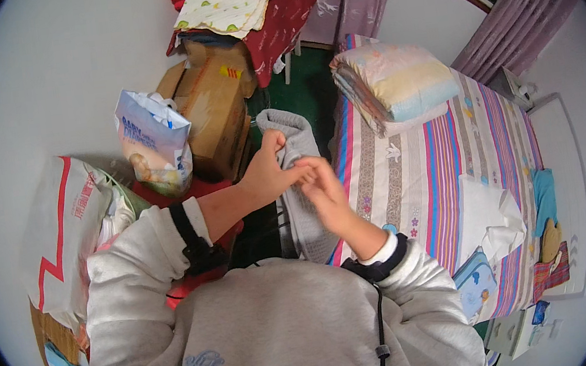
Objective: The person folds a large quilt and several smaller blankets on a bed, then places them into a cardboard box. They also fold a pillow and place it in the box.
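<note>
A grey knitted textile [307, 230], rolled or folded at its far end, stretches in front of my body, between the cartons and the bed. Over its middle is my left hand [264, 173], its fingers curled against the knit and its thumb stretched to the right. My right hand [325, 192] meets that thumb with bent fingertips, also over the knit. The fingertips overlap and are partly blurred, so whether either hand grips the textile cannot be told. What supports the textile is hidden. Both wrists wear black straps over light grey sleeves.
Right: a bed with a striped sheet [439, 148], a folded quilt [401, 82], white cloth [501, 223] and a blue case [475, 284]. Left: a diaper bag [153, 140], an open cardboard box [216, 115] and a large white bag [68, 227]. Folded cloths [222, 10] lie at the far end.
</note>
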`<action>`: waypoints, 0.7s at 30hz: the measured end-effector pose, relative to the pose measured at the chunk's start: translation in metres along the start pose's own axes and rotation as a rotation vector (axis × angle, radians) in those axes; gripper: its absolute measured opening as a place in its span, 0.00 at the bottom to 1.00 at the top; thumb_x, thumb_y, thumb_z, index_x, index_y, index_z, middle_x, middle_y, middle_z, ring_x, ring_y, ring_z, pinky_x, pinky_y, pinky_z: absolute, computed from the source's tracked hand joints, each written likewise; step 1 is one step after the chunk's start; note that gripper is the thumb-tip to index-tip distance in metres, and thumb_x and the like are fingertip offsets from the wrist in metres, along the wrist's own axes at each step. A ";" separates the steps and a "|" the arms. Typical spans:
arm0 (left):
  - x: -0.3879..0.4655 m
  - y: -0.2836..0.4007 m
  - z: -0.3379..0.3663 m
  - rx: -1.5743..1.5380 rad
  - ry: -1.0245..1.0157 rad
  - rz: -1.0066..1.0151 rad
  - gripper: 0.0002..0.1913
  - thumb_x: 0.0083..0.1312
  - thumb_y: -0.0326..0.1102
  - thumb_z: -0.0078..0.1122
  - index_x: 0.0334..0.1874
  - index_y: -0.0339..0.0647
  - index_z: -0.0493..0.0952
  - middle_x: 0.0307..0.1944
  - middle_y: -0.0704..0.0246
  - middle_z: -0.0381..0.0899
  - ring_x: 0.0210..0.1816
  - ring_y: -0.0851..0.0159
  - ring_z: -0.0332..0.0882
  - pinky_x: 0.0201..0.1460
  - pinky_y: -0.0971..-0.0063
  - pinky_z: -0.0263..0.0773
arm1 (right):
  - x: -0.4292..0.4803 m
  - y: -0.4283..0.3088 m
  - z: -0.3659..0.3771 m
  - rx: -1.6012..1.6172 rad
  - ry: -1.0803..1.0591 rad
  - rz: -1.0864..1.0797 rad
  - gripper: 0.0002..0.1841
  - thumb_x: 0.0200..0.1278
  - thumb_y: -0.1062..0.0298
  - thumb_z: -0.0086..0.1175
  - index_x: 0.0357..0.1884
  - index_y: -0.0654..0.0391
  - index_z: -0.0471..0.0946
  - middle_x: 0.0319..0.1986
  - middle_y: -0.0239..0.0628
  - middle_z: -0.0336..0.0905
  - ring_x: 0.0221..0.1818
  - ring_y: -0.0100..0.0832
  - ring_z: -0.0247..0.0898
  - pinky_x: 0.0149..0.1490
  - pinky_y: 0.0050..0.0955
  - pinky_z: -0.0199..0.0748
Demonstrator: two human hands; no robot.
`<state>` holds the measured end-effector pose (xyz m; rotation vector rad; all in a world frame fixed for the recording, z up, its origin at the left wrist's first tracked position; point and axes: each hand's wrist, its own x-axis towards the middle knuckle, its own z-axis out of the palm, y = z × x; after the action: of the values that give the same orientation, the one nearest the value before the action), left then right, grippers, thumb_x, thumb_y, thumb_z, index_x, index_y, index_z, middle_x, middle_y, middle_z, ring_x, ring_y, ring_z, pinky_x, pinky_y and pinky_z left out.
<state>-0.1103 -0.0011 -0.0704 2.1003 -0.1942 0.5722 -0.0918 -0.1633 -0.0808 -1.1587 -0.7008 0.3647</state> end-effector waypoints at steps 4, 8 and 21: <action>0.036 0.035 -0.034 -0.104 -0.437 0.012 0.11 0.56 0.24 0.53 0.36 0.39 0.60 0.28 0.61 0.68 0.29 0.62 0.67 0.36 0.72 0.64 | 0.028 -0.064 -0.056 -0.515 0.308 -0.251 0.16 0.52 0.84 0.43 0.44 0.59 0.68 0.45 0.43 0.74 0.45 0.34 0.71 0.53 0.32 0.68; 0.065 0.075 -0.058 -0.007 -0.804 0.070 0.10 0.52 0.19 0.49 0.33 0.39 0.61 0.33 0.59 0.75 0.35 0.53 0.73 0.37 0.70 0.66 | 0.051 -0.095 -0.099 -1.082 -0.071 -0.525 0.22 0.37 0.82 0.47 0.41 0.56 0.73 0.43 0.38 0.73 0.55 0.43 0.63 0.65 0.48 0.50; 0.073 0.043 -0.119 -0.081 -0.432 -0.039 0.12 0.52 0.15 0.47 0.32 0.39 0.59 0.36 0.62 0.75 0.43 0.61 0.76 0.39 0.75 0.67 | 0.052 -0.026 -0.124 -0.747 -0.023 0.305 0.12 0.46 0.74 0.54 0.36 0.62 0.74 0.27 0.44 0.75 0.28 0.43 0.71 0.38 0.30 0.70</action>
<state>-0.1001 0.0777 0.0516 2.1200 -0.4126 0.0784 0.0273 -0.2290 -0.0678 -1.9853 -0.7002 0.3817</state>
